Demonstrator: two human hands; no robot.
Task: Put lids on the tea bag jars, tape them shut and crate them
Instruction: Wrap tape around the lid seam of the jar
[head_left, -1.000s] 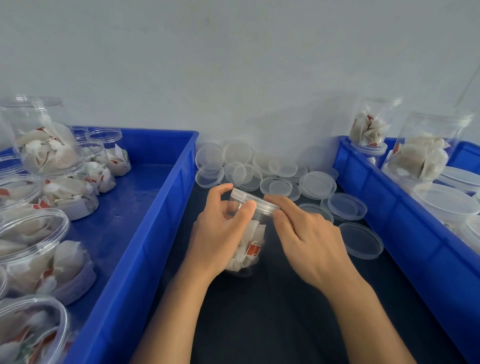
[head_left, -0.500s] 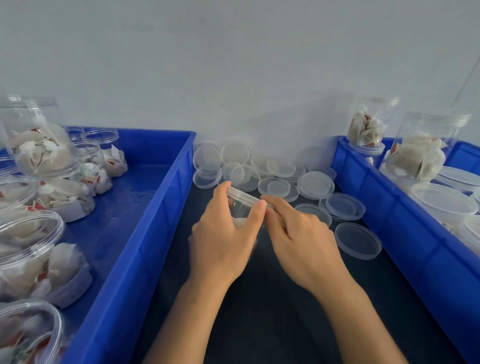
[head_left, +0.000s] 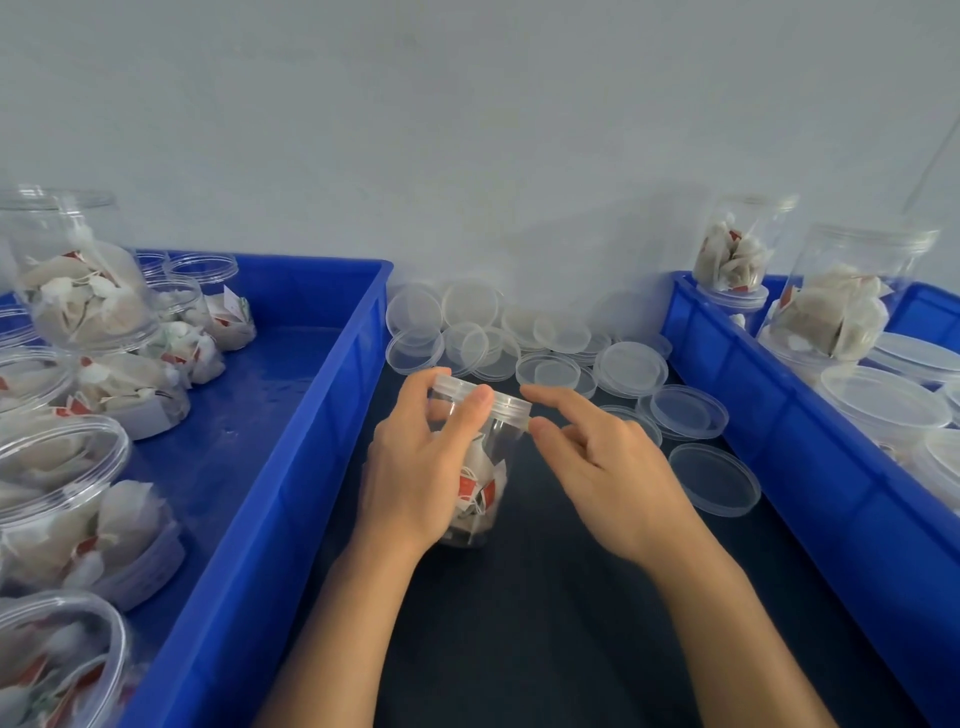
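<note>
Your right hand has just let go of the lid, fingers loose and empty. Left hand still grips the jar w/ lid seated, so tape's next imo.

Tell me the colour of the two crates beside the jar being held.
Both crates are blue, seen in the head view.

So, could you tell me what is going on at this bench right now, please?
A person is lidding jars of tea bags. The left hand grips a small clear jar standing on the dark mat between two blue crates, with a lid already on top. The right hand is open beside the lid, fingertips near its rim. Loose lids lie behind and to the right.
</note>
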